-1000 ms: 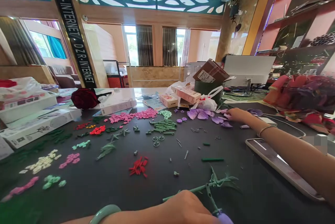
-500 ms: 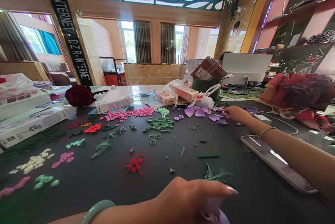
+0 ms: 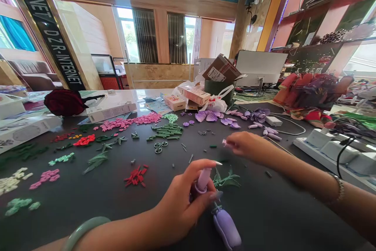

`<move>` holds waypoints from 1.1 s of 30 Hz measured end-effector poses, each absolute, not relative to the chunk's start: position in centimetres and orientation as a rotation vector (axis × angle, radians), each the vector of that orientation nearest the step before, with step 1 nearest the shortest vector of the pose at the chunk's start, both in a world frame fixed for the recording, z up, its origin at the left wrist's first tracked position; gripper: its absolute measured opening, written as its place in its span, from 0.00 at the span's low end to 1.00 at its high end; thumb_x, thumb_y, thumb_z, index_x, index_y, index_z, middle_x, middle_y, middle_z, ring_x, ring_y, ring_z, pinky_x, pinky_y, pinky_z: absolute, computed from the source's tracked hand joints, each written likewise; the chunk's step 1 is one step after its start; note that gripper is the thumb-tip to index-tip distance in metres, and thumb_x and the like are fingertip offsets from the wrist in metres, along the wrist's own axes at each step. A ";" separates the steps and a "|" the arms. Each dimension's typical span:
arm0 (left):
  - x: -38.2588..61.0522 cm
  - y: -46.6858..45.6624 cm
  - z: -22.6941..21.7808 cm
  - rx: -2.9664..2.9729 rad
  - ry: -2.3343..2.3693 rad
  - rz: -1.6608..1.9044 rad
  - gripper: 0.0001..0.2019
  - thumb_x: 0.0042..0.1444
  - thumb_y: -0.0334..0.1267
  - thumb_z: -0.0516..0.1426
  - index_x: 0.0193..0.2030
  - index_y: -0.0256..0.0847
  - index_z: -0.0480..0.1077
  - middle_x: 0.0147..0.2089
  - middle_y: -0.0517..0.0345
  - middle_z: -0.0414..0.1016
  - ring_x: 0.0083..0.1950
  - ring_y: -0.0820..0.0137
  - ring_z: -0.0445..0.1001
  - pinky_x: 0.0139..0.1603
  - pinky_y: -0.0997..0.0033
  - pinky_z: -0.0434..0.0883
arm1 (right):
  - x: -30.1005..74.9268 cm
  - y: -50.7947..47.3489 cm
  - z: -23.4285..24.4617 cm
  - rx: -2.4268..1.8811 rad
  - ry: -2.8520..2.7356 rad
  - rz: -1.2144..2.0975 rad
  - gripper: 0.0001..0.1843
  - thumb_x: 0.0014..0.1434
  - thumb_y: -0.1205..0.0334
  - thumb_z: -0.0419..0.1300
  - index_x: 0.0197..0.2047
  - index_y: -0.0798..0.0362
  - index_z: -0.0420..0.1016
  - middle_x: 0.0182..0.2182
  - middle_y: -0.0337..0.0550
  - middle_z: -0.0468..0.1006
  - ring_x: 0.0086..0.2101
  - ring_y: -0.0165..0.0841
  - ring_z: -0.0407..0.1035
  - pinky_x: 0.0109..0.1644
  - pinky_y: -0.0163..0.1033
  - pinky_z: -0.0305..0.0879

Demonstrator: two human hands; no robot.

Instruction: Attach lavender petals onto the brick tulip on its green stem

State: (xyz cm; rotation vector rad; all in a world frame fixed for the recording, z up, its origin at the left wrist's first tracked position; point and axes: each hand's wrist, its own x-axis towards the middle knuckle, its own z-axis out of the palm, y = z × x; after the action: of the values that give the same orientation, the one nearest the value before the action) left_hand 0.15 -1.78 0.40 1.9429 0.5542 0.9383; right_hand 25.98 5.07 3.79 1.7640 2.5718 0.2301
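My left hand (image 3: 185, 200) is raised at the lower middle, its fingers shut on a pale lilac plastic piece (image 3: 203, 178). Below it hangs a lilac bud (image 3: 226, 228) on a thin green stem, and the hand partly hides their join. Green plastic leaves (image 3: 226, 180) lie just beyond my fingertips. My right hand (image 3: 248, 146) hovers over the black table (image 3: 258, 212), pinching a tiny pale pink piece (image 3: 225, 142). Lilac petals (image 3: 207, 116) and a lilac flower (image 3: 260, 114) lie farther back.
Sorted pink, red, green and cream plastic parts (image 3: 131, 122) cover the table's left and middle. White cables (image 3: 289, 123) and a white power strip (image 3: 329, 157) lie right. Boxes and a bag (image 3: 194, 96) stand behind, with a finished bouquet (image 3: 308, 93) back right.
The view has swung right. My left hand has lifted the lilac piece and bud higher into view. My right hand has drawn back from the petals, pinching a tiny piece.
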 end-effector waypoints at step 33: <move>0.8 -1.8 0.5 1.422 0.513 0.872 0.29 0.49 0.38 0.68 0.48 0.50 0.52 0.43 0.61 0.73 0.20 0.82 0.68 0.20 0.83 0.64 | 19.2 -3.2 4.0 1.773 3.321 -1.359 0.05 0.53 0.61 0.60 0.29 0.54 0.72 0.18 0.34 0.69 0.20 0.24 0.61 0.22 0.28 0.58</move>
State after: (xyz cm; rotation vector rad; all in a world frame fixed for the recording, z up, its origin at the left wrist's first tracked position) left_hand 0.76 -1.78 0.46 1.4225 0.5133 0.8715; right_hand 19.23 -3.22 4.00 1.7732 3.3211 -1.3591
